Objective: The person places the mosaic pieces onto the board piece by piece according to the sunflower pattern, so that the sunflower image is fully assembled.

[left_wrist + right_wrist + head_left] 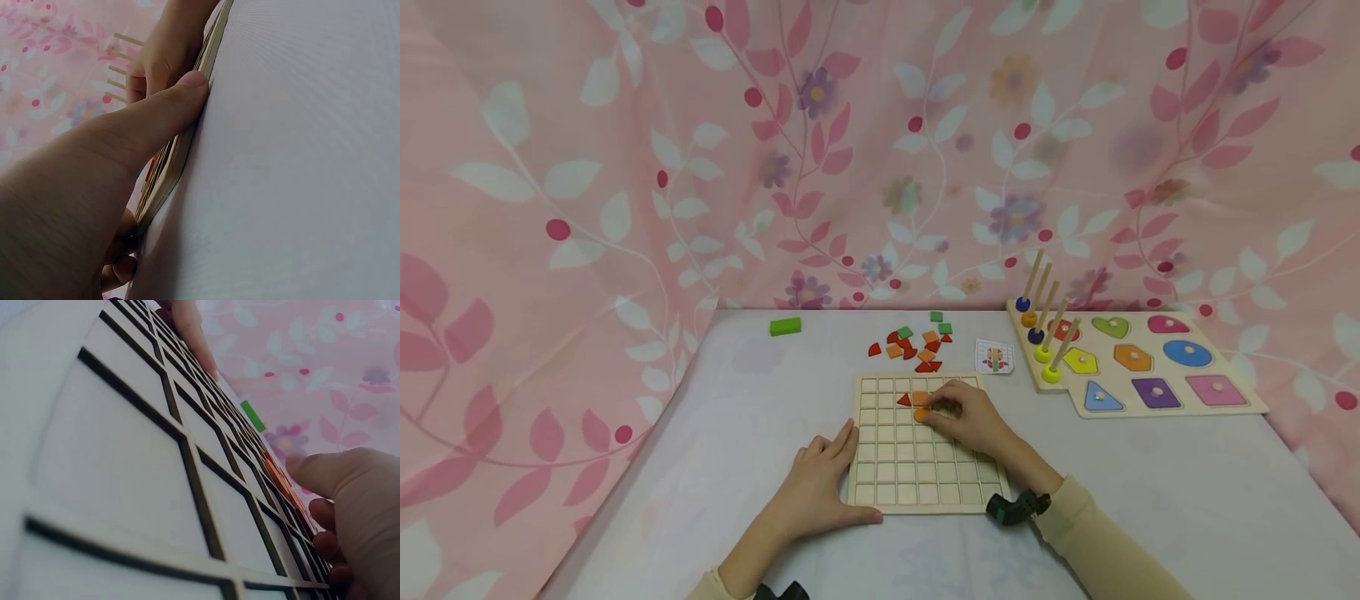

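A wooden grid board [917, 510] lies flat on the table. My left hand [820, 487] steadies its near left corner, with the thumb along the front edge and the fingers against the left side. My right hand [966, 417] reaches over the board and pinches an orange round piece [920, 415] at a cell in the upper part. Just above that piece are an orange square [920, 398] and, to its left, a red triangle [905, 400]. In the right wrist view, the thumb [306, 472] is close to the orange pieces [279, 478]; the exact contact is unclear.
Behind the board lie several loose red, orange and green pieces [908, 353] and a small pattern card [995, 357]. A green block [786, 327] is at the back left. A wooden puzzle board [1150, 407] with pegs and knobbed shapes stands to the right.
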Demonstrator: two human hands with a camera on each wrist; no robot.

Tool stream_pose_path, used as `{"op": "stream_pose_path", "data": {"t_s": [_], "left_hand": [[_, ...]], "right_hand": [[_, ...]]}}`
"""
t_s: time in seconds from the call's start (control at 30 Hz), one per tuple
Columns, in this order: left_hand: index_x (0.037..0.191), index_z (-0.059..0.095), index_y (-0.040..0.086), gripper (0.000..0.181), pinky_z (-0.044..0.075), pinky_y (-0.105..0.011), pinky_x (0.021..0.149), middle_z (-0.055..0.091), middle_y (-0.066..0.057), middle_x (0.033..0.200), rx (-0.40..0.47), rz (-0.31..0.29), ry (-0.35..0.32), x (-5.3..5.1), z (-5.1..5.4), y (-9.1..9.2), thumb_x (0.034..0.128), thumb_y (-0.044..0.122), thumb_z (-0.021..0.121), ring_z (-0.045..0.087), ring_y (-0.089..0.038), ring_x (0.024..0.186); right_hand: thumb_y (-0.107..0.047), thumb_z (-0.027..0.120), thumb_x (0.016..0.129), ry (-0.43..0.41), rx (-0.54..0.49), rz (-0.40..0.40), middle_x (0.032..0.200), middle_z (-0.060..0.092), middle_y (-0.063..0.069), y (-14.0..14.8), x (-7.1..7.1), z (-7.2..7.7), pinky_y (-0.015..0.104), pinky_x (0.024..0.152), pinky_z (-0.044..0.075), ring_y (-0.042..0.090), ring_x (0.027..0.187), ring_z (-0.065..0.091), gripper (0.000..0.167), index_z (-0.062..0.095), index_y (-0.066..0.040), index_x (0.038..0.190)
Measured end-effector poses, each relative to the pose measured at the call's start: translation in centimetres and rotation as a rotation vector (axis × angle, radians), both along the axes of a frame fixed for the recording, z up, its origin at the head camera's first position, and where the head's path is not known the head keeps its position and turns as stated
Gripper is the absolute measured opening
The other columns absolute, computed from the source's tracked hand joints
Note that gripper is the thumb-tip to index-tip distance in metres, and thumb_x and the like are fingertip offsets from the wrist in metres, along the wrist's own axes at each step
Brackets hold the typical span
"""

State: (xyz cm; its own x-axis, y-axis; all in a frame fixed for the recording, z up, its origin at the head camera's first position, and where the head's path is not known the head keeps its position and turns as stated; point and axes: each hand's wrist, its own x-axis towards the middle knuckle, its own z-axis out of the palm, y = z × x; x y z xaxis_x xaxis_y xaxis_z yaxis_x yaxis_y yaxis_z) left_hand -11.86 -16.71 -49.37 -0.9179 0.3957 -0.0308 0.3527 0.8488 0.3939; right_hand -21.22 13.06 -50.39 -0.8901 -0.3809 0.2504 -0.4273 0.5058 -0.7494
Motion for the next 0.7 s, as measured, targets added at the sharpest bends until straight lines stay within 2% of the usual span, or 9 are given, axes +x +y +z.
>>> {"op": "stream_pose_path", "data": {"t_s": [0.2,0.37,0.53,0.7], "left_hand": [[0.165,0.037,0.007,0.133,0.033,-0.032,0.083,0.029,-0.007,0.174,-0.007,0.001,0.001,0.0,0.0,0.0,0.0687,0.092,0.071,0.041,-0.014,0.108],[0.165,0.037,0.006,0.133,0.033,-0.032,0.083,0.029,-0.008,0.174,-0.010,-0.004,0.007,-0.1,0.1,0.0,0.0691,0.091,0.072,0.041,-0.014,0.108],[0.165,0.037,0.007,0.133,0.033,-0.032,0.083,0.029,-0.008,0.174,-0.016,-0.007,0.002,-0.2,0.0,-0.1,0.0694,0.092,0.070,0.040,-0.014,0.108],[0.165,0.036,0.006,0.135,0.033,-0.033,0.083,0.028,-0.008,0.175,-0.015,-0.010,0.012,-0.1,-0.3,-0.2,0.0689,0.095,0.067,0.041,-0.015,0.109]], "right_hand": [[-0.015,0.085,0.092,0.062,-0.085,-0.031,0.093,0.070,-0.005,0.6,-0.5,0.7,0.025,0.071,0.048,0.014,0.081,0.058,0.013,0.081,-0.012,0.104],[-0.012,0.086,0.090,0.135,-0.114,-0.037,0.092,0.070,-0.002,1.0,-0.9,1.5,0.025,0.067,0.044,0.013,0.079,0.056,0.014,0.080,-0.009,0.103],[-0.012,0.085,0.091,0.133,-0.111,-0.035,0.095,0.071,0.001,1.3,-1.1,1.8,0.025,0.068,0.045,0.014,0.082,0.057,0.016,0.079,-0.005,0.105],[-0.015,0.084,0.093,0.123,-0.074,-0.045,0.099,0.074,0.001,1.2,-1.8,2.1,0.025,0.067,0.044,0.014,0.084,0.057,0.019,0.079,-0.006,0.109]]}}
